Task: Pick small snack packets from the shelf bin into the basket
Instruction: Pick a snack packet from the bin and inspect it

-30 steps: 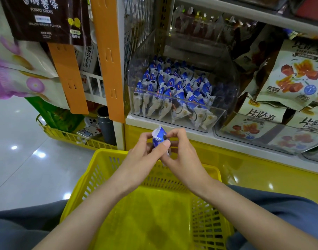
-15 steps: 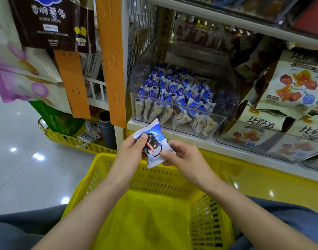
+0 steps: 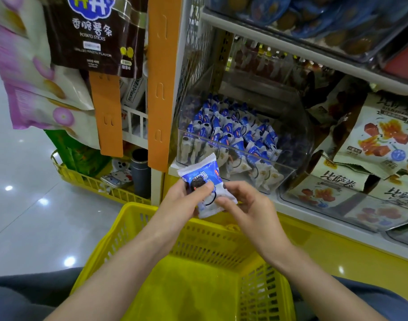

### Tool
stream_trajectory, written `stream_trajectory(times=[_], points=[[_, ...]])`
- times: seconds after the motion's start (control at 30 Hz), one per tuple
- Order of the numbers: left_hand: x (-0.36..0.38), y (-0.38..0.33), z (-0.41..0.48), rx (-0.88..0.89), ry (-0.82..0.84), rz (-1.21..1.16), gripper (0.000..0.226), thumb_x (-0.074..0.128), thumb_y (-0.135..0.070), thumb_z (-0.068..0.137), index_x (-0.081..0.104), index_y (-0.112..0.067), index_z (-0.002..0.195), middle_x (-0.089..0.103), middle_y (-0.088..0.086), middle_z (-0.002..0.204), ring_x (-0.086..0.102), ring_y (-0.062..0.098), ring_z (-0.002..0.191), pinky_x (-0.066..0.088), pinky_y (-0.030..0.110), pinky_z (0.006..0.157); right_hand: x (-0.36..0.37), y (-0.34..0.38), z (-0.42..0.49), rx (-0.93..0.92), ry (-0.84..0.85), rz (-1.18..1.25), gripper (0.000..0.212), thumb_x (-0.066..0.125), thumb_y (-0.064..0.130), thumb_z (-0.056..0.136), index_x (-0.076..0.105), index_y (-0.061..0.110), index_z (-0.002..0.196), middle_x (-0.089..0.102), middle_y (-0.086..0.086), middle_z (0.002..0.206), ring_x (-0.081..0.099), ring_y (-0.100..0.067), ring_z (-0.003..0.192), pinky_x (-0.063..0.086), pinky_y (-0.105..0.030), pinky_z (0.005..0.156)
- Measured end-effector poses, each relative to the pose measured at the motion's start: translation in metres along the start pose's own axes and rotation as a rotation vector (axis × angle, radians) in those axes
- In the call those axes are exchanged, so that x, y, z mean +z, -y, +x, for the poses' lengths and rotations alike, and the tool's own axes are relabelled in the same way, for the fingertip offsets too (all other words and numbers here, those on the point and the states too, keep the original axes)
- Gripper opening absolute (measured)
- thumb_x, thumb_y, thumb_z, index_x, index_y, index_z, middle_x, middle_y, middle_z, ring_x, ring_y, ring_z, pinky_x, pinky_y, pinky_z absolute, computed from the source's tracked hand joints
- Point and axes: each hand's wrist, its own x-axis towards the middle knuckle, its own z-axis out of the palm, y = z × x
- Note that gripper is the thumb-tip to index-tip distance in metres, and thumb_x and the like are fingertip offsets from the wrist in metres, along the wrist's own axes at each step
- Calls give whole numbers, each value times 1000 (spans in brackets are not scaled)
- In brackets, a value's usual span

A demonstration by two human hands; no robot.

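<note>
The person is holding one blue & white packet (image 3: 204, 179) w/ both hands, just above the far rim of the yellow basket (image 3: 198, 242) and right in front of the clear shelf bin (image 3: 298, 135), where the rest of the packets are lying. To do this step well, the person is prob. needing to bring the packet nearer, over the basket's open middle, then release it low so it is dropping inside & not glancing off the rim. One hand is enough for that, leaving the other free for the bin. The left hand (image 3: 182, 202) is pinching the packet's left side, its fingers (image 3: 206, 187) curling onto the printed front. The right hand (image 3: 251, 205) is pinching the lower right corner, its fingers (image 3: 222, 201) bending round the edge
</note>
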Motion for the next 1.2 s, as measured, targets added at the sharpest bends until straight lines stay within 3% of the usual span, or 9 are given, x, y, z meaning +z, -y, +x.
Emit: stream_trajectory(times=[0.1,0.2,0.37,0.53,0.73,0.93,1.03,1.13,1.2], points=[[-4,-3,2,-1,-42,31,22,60,-23,88,59,-18,110,67,8,112,61,27,109,44,47,101,-25,11,17,-99,-68,-151,22,53,44,80,54,39,102,64,21,94,60,7,91,46,-7,80],[-6,-6,4,-6,-38,-1,16,60,-20,88,58,-23,105,67,3,112,60,23,109,42,46,103,-58,9,59,-96,-214,-394,21,58,25,88,58,25,109,60,16,96,57,8,85,42,1,75],[-4,-9,8,30,-11,-6,16,59,-20,89,58,-26,103,67,-2,111,61,17,108,43,44,103,-83,-9,122,273,-87,-565,16,59,21,90,63,15,104,60,4,95,51,-1,74,38,-12,67],[-1,-10,9,55,26,7,17,60,-24,88,56,-32,103,67,-7,110,62,11,106,44,42,101,-79,-17,134,343,114,-674,16,63,28,86,61,18,74,57,3,84,52,-9,78,37,-24,75],[-1,-9,10,66,48,23,11,54,-28,92,54,-35,101,66,-9,109,60,9,108,43,40,102,-79,-4,135,300,-9,-778,12,61,28,88,63,18,82,61,0,85,54,-11,70,42,-28,70],[0,-12,7,139,19,64,29,49,-22,95,49,-24,124,63,-5,115,59,6,106,47,23,93,-79,42,106,-189,-472,-481,7,56,26,92,62,23,95,64,7,82,60,0,72,47,-14,64],[1,-18,3,214,-15,8,25,51,-19,92,51,-18,117,66,-6,104,62,-7,85,48,6,71,-67,58,87,-261,-409,-326,4,59,20,90,61,23,88,66,4,77,61,-2,65,49,-15,58],[2,-20,0,279,-15,-9,15,51,-21,91,55,-22,106,66,-9,92,59,-11,70,44,4,62,-49,57,69,-113,-238,-245,10,60,19,89,61,25,81,68,0,77,64,-16,66,56,-34,63],[1,-20,-2,308,-31,-5,15,52,-24,89,56,-24,104,62,-10,87,56,-13,66,42,3,61,-38,54,58,-12,-140,-124,12,59,18,89,61,24,79,69,-1,78,65,-14,67,58,-35,62]])
